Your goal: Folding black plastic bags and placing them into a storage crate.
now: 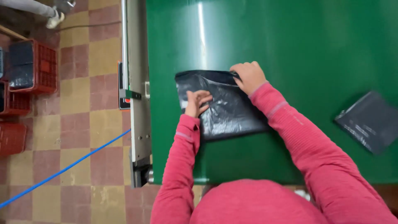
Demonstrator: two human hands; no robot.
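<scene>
Right grip (248, 76) pinching black bag (224, 110) top edge | left grip (197, 103) flat, pressing bag

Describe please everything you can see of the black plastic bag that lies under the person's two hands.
The black plastic bag looks like a thin, glossy, wrinkled film pouch, roughly rectangular, lying flat on the green table near its left edge. Its far edge seems to be a folded flap. The left hand presses flat on its left part, and the right hand grips the far right corner. What is inside cannot be seen.
</scene>
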